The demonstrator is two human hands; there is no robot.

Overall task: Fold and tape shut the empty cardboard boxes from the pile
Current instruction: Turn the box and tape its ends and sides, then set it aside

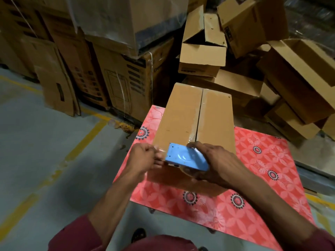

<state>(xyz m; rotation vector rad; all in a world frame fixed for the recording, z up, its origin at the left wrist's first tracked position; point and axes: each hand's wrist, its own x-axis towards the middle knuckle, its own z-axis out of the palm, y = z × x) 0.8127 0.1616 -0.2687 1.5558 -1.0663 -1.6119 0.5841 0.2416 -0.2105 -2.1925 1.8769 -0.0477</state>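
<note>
Indoors, a red floral-covered desk stood on grey, yellow-lined floor beside piled empty boxes. On it lay the closed cardboard box; right hand gripped a blue tape dispenser, left hand blurred, apparently pinching clear tape.

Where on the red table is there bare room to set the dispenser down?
The red patterned tabletop is bare right of the taped brown cardboard box, and along the near edge. Left of the box only a thin strip shows. Behind, the pile of open cardboard boxes crowds close.
</note>
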